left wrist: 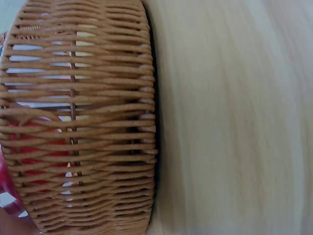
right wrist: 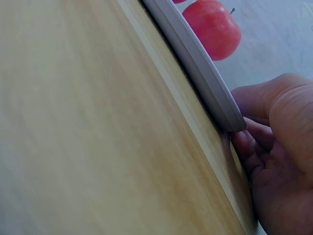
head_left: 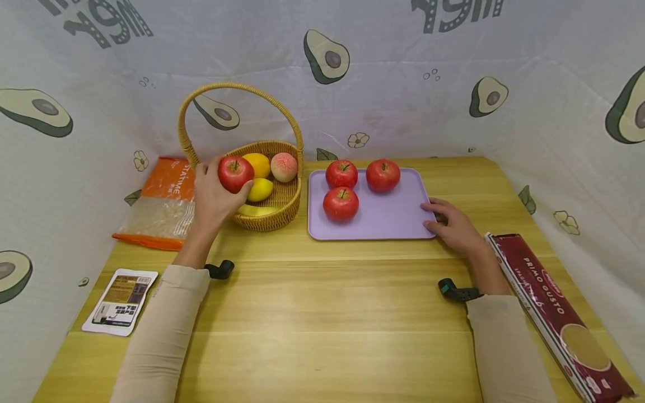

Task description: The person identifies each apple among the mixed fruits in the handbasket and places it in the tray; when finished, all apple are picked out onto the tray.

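Note:
My left hand (head_left: 214, 193) grips a red apple (head_left: 235, 174) at the left rim of a wicker basket (head_left: 288, 210). Inside the basket lie a peach (head_left: 284, 167), a lemon (head_left: 260, 190), an orange-yellow fruit (head_left: 258, 165) and a banana (head_left: 256, 210). The basket's woven side (left wrist: 98, 127) fills much of the left wrist view, with red showing through its gaps. Three red apples (head_left: 340, 204) sit on the left and middle of a lilac tray (head_left: 393, 218). My right hand (head_left: 453, 226) pinches the tray's right edge, the thumb (right wrist: 252, 100) over the rim and fingers below it.
An orange-and-clear bag (head_left: 161, 207) lies left of the basket. Nearer on the left is a white-edged pouch (head_left: 121, 302). A long dark red spaghetti pack (head_left: 559, 313) lies along the right side, beside my right forearm. Printed cloth hangs behind the wooden table (head_left: 332, 313).

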`<state>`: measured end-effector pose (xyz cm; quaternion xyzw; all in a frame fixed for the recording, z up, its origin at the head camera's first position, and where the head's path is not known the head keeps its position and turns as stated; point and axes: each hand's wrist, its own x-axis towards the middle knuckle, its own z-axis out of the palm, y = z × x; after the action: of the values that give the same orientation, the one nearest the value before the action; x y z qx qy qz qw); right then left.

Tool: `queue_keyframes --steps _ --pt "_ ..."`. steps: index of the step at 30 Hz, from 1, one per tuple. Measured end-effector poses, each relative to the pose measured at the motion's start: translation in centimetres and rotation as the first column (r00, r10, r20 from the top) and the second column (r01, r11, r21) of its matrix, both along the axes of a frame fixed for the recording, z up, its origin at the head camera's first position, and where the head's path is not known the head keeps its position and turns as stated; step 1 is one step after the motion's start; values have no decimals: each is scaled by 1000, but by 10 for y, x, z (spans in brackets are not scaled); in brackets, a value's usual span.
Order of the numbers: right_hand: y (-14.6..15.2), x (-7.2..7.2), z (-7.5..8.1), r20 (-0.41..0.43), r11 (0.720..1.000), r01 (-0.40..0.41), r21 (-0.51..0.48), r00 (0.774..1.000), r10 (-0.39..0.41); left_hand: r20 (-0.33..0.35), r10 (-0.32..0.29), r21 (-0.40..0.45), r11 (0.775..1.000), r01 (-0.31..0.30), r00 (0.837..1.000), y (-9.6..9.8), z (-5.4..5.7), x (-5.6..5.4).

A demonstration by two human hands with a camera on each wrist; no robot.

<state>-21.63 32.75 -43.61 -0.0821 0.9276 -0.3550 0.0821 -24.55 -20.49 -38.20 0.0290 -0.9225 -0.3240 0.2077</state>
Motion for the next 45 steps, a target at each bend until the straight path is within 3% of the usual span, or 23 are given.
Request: queue_keyframes --steps 13,22,30,36,45 --pt "1 1 -1 -14 1000 2 -6 1000 -2 4 -92 119 989 90 996 20 9 2" --pt "0 0 -3 -31 1000 -15 -4 999 15 -28 -144 133 980 147 989 39 12 13" --pt "2 1 -2 -32 1000 -8 -7 999 8 -67 -240 176 953 248 968 66 19 22" --pt "3 2 -3 -25 1000 6 -12 1000 -7 -109 -311 198 924 327 944 87 18 23" --pt "0 1 -3 -11 1000 5 -5 1000 -5 -64 -411 275 869 412 910 129 13 28"
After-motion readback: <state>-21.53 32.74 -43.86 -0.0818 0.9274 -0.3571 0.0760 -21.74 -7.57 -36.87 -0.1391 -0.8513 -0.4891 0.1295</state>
